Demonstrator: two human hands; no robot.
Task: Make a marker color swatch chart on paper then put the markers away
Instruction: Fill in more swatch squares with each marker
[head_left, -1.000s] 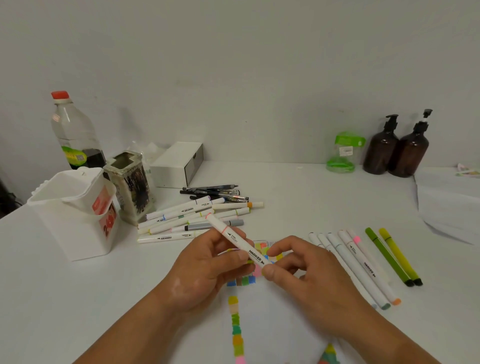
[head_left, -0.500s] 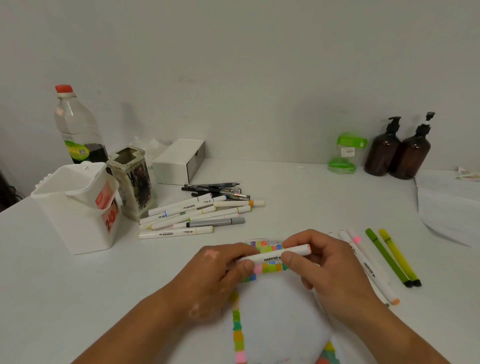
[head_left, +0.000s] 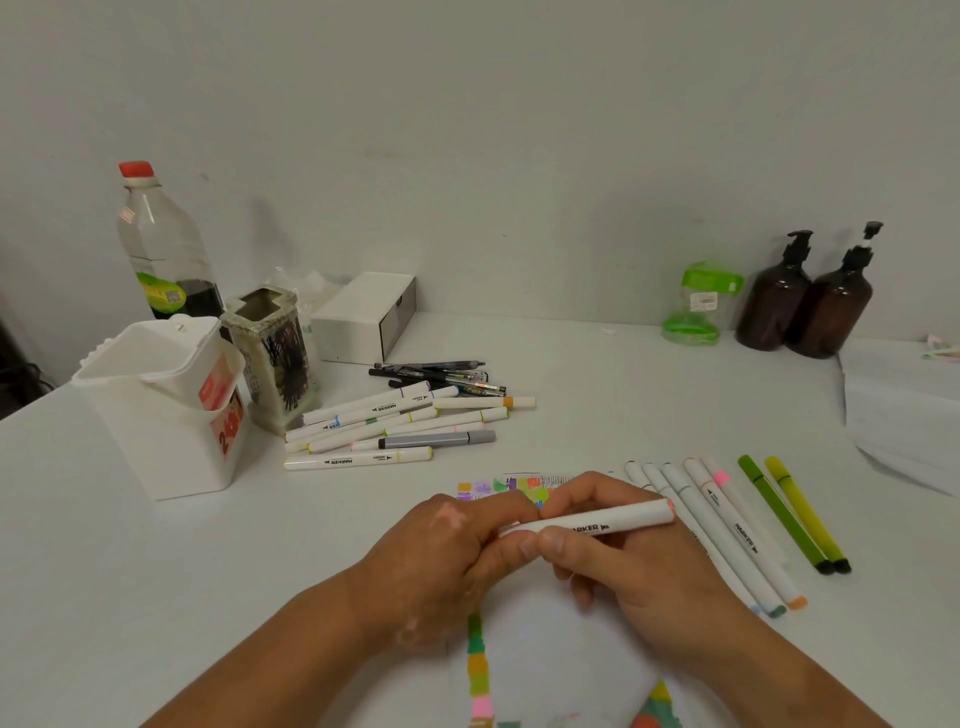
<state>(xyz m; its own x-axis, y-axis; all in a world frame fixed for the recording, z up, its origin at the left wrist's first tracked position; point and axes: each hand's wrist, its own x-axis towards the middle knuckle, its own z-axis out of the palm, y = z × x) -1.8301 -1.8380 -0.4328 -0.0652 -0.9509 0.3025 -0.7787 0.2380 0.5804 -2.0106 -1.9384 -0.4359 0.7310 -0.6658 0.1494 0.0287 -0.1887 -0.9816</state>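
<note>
A white marker with a pink end lies almost level over the paper, held at both ends. My left hand pinches its left end, and my right hand wraps its middle. Coloured swatch squares run along the paper's top and down its left edge. A pile of white markers lies to the upper left. Another row of markers lies to the right, beside two green pens.
A white plastic holder and a patterned pen pot stand at the left, a bottle behind them. Black pens, a white box, a green container and two brown pump bottles line the back. Loose paper lies far right.
The marker swung from a diagonal to nearly level, its pink end now pointing right. My right hand moved from its tip to grip its middle, while my left hand pinches the left end.
</note>
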